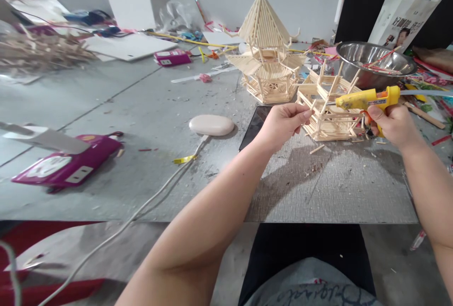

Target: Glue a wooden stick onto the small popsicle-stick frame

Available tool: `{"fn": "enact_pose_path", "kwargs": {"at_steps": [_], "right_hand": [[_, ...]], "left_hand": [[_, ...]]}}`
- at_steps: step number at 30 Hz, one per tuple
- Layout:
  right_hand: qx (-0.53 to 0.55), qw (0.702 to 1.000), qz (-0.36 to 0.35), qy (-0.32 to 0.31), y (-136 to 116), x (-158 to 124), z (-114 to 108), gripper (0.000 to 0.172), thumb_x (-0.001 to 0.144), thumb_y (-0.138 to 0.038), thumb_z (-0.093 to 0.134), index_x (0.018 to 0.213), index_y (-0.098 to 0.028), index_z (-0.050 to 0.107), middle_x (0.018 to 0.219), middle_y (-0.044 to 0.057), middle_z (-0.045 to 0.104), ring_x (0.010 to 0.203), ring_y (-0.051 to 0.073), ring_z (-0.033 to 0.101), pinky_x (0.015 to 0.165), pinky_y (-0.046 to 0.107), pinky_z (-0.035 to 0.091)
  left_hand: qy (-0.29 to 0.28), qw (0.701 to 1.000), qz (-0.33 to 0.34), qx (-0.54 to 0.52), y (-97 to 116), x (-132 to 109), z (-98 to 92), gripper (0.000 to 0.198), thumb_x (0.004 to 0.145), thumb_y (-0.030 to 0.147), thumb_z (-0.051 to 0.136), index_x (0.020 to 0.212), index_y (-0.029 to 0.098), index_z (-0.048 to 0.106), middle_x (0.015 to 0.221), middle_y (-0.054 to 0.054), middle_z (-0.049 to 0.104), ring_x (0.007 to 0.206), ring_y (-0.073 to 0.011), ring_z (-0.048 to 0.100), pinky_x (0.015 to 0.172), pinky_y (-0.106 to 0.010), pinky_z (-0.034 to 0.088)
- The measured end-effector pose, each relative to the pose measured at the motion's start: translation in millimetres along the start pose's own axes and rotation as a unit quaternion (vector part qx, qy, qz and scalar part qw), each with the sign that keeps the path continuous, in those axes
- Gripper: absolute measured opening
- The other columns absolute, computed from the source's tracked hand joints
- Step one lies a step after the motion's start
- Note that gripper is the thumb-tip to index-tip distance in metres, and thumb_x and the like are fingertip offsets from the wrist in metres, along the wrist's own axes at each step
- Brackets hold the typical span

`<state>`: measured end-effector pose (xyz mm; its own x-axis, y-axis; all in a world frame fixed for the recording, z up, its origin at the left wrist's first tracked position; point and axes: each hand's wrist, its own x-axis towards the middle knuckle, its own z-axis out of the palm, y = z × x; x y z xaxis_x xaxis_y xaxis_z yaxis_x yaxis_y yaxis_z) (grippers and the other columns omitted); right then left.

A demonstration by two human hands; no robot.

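Observation:
My right hand (392, 124) is wrapped round the grip of a yellow hot glue gun (364, 99), its nozzle pointing left. My left hand (287, 124) pinches a short wooden stick (313, 106) close to the nozzle tip. Just behind and between both hands stands a small open frame of wooden sticks (331, 129), with several posts rising from its top. I cannot tell whether the pinched stick touches the frame. Farther back is a tiered stick pagoda (267, 72) with a pointed roof.
A steel bowl (377, 67) stands at the back right before a white bag (399, 15). A dark phone (253, 126) lies by my left wrist. On the left are a white oval device (211, 125) with a cable and purple power strips (76, 162). A stick pile (42, 53) lies far left.

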<state>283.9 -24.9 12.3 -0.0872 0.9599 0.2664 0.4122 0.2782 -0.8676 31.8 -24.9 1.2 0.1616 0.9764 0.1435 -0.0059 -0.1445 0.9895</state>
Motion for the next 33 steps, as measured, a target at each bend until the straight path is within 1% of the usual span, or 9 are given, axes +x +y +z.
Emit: {"fn": "enact_pose_path", "kwargs": {"at_steps": [7,14,21,28,33], "right_hand": [[0.001,1.000,0.000,0.014,3.8,2.6,-0.2,0.034,0.072,-0.054,0.059,0.066,-0.020,0.054,0.054,-0.002,0.052,0.038,0.007,0.043,0.035,0.023,0.033],[-0.009,1.000,0.002,0.021,2.3,3.1,0.7,0.036,0.072,-0.055,0.058,0.065,-0.020,0.053,0.053,-0.002,0.050,0.038,0.007,0.042,0.035,0.023,0.034],[-0.038,0.999,-0.007,0.019,1.2,3.0,0.1,0.037,0.073,-0.056,0.056,0.063,-0.020,0.052,0.051,-0.003,0.049,0.038,0.007,0.042,0.036,0.023,0.033],[-0.077,0.997,-0.012,0.017,-2.1,2.6,-0.1,0.042,0.073,-0.060,0.052,0.060,-0.020,0.050,0.047,-0.003,0.047,0.038,0.007,0.041,0.038,0.024,0.033],[-0.115,0.992,-0.031,0.042,1.2,3.1,-2.5,0.039,0.074,-0.058,0.053,0.065,-0.020,0.052,0.051,-0.002,0.050,0.041,0.008,0.042,0.041,0.025,0.034]], "left_hand": [[-0.003,1.000,0.005,-0.001,-0.6,0.0,-0.3,0.010,0.072,0.024,0.062,0.068,0.015,0.063,0.057,0.002,0.054,0.042,-0.0021,0.037,0.041,-0.019,0.029],[-0.003,1.000,-0.002,0.011,1.1,-0.4,-0.4,0.010,0.073,0.024,0.061,0.069,0.015,0.062,0.057,0.002,0.054,0.042,-0.0019,0.037,0.041,-0.019,0.028],[-0.002,1.000,0.000,0.003,2.6,-1.2,1.2,0.009,0.073,0.022,0.060,0.069,0.015,0.062,0.056,0.003,0.053,0.041,-0.0020,0.037,0.040,-0.020,0.027],[0.002,1.000,-0.009,0.007,1.2,-0.3,-0.1,0.009,0.073,0.023,0.061,0.070,0.015,0.063,0.056,0.002,0.054,0.041,-0.0020,0.037,0.041,-0.019,0.028],[0.006,1.000,-0.007,0.007,3.2,-1.1,1.1,0.009,0.072,0.023,0.061,0.069,0.015,0.063,0.056,0.002,0.054,0.041,-0.0022,0.037,0.041,-0.019,0.028]]}}
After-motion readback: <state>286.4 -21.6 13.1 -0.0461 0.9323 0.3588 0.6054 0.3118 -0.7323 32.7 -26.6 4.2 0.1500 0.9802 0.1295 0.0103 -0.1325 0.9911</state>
